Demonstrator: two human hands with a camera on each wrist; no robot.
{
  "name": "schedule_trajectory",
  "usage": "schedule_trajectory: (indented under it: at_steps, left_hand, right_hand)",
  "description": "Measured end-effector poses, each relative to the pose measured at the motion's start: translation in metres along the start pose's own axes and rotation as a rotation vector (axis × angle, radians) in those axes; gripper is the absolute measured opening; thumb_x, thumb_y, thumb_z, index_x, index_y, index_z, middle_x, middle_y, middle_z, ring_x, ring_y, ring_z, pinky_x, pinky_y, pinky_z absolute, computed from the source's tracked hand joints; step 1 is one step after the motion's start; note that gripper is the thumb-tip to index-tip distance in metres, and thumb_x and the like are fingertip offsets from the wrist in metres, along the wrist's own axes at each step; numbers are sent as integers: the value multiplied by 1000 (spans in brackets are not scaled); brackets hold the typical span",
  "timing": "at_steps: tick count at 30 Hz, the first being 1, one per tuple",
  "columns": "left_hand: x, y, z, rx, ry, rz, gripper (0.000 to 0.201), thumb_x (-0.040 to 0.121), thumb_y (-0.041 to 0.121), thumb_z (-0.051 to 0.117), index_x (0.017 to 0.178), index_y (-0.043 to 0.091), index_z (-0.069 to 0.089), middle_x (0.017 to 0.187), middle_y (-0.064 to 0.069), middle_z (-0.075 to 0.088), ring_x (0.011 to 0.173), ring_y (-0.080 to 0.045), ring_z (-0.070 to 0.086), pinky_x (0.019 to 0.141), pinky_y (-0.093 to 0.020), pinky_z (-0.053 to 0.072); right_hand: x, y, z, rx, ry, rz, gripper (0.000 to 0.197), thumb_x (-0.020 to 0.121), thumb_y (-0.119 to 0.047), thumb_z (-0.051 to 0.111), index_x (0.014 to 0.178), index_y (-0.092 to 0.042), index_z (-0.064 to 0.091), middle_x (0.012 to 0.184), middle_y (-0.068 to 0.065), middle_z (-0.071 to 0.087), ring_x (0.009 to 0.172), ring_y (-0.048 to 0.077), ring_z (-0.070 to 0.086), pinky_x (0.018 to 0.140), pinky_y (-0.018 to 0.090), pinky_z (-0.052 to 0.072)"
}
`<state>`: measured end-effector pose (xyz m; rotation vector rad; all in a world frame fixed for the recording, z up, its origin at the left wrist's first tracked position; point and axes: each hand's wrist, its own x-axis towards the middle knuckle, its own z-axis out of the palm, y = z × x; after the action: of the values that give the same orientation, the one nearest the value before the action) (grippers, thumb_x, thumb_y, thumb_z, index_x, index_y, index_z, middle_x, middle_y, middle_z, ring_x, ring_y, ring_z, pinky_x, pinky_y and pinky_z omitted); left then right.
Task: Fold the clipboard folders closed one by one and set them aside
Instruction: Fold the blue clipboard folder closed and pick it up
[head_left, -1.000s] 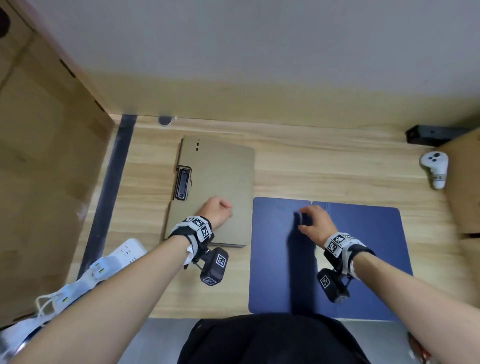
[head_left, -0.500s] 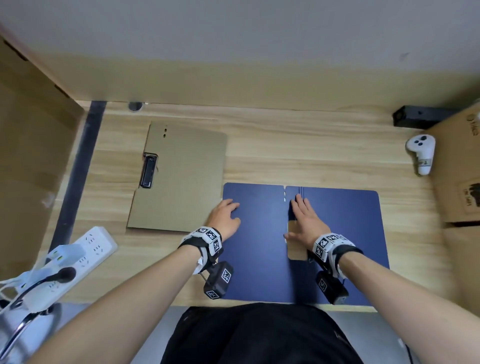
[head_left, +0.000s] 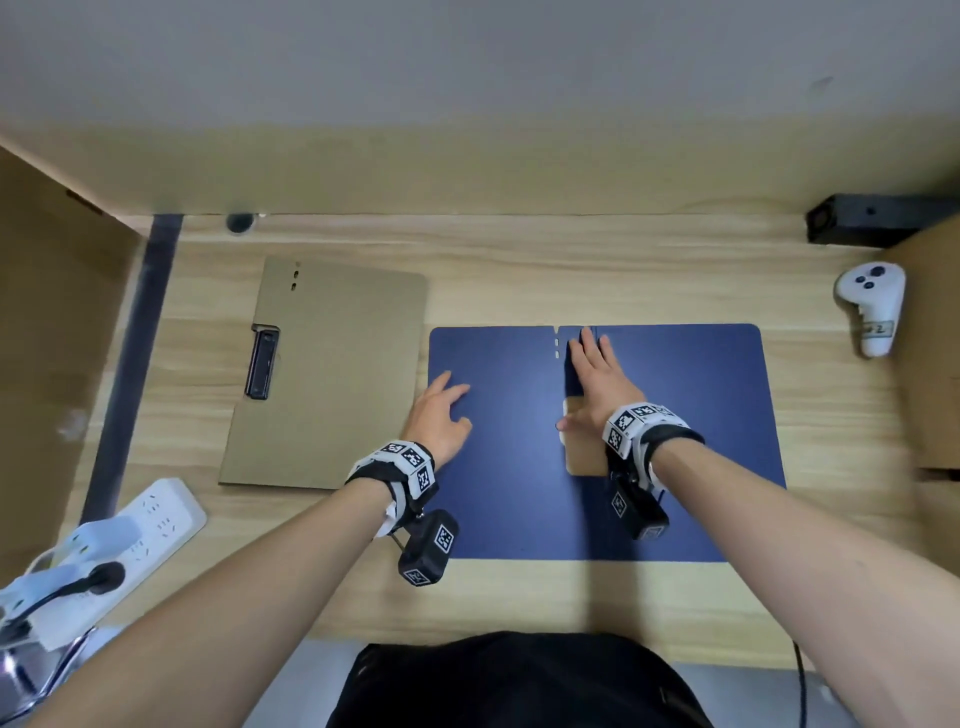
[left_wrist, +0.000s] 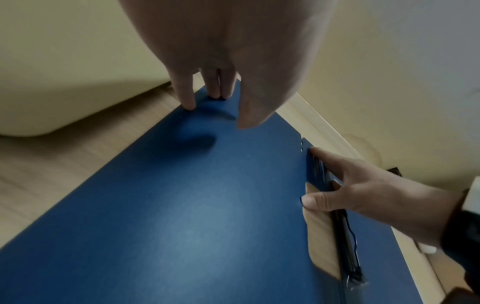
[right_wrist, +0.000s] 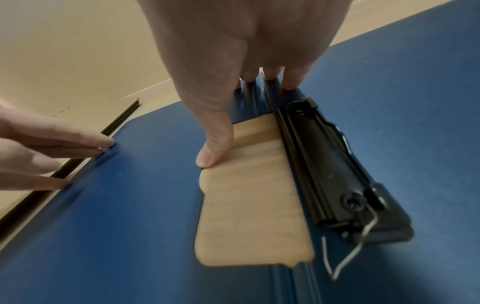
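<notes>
A dark blue clipboard folder (head_left: 509, 467) lies open and flat on the wooden desk (head_left: 519, 270) in front of me. My left hand (head_left: 441, 410) rests with straight fingers on its left panel (left_wrist: 182, 205), near the left edge. Over the spine lies my right hand (head_left: 597, 379), flat, fingers pointing away, thumb at the edge of a cutout (right_wrist: 249, 195) that shows the desk. The folder's black clip (right_wrist: 332, 170) sits just right of that cutout, under my wrist. A tan folder (head_left: 332, 374), closed, with its own black clip (head_left: 262, 361), lies to the left.
A white power strip (head_left: 145, 525) with a plug sits at the desk's front left. At the right edge stand a white controller (head_left: 872, 306), a cardboard box (head_left: 935, 338) and a black bar (head_left: 872, 218). A cardboard panel (head_left: 52, 338) flanks the left side.
My left hand has left the tan folder and now lies on the blue folder's left panel. My right hand's fingers have stretched out flat along the spine.
</notes>
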<state>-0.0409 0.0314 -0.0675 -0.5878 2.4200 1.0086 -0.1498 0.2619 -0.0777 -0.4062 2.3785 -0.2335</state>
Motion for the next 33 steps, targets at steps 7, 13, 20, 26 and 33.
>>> schedule_trajectory:
  at_steps: [7, 13, 20, 26, 33]
  left_hand:
    - [-12, -2, 3, -74, 176, -137, 54, 83, 2, 60, 136, 10, 50, 141, -8, 44, 132, -24, 46, 111, -29, 35]
    - [-36, -11, 22, -81, 192, -220, 64, 79, 0, 62, 140, 13, 44, 138, -8, 42, 128, -26, 48, 109, -35, 40]
    - [-25, -7, 22, -84, 210, -262, 70, 73, 4, 67, 139, 12, 46, 139, -13, 43, 129, -31, 47, 112, -38, 37]
    - [-23, -14, 24, -103, 245, -307, 53, 66, 12, 66, 119, 12, 58, 121, -13, 57, 117, -33, 54, 103, -41, 46]
    - [-20, -10, 4, -191, 146, -382, 33, 63, 11, 71, 97, 8, 68, 98, -9, 70, 92, -31, 66, 77, -30, 53]
  right_hand:
    - [10, -2, -13, 29, 69, 32, 123, 68, -43, 82, 154, -22, -2, 162, -4, -20, 150, 18, -16, 112, 43, 33]
    - [-30, 11, 11, 113, 217, 121, 112, 77, -52, 71, 154, -12, 0, 164, 8, -8, 152, 24, 1, 118, 42, 25]
    - [-104, 44, 54, 83, 190, 155, 83, 88, -52, 55, 152, -18, 14, 164, -3, 1, 151, 15, 8, 107, 43, 41]
    - [-120, 43, 65, 45, 129, 148, 87, 90, -41, 60, 154, -16, 6, 164, -1, -9, 152, 16, -1, 110, 40, 38]
    - [-108, 46, 62, -1, 112, 137, 90, 91, -27, 62, 154, -10, 0, 163, 4, -14, 151, 19, -8, 111, 38, 36]
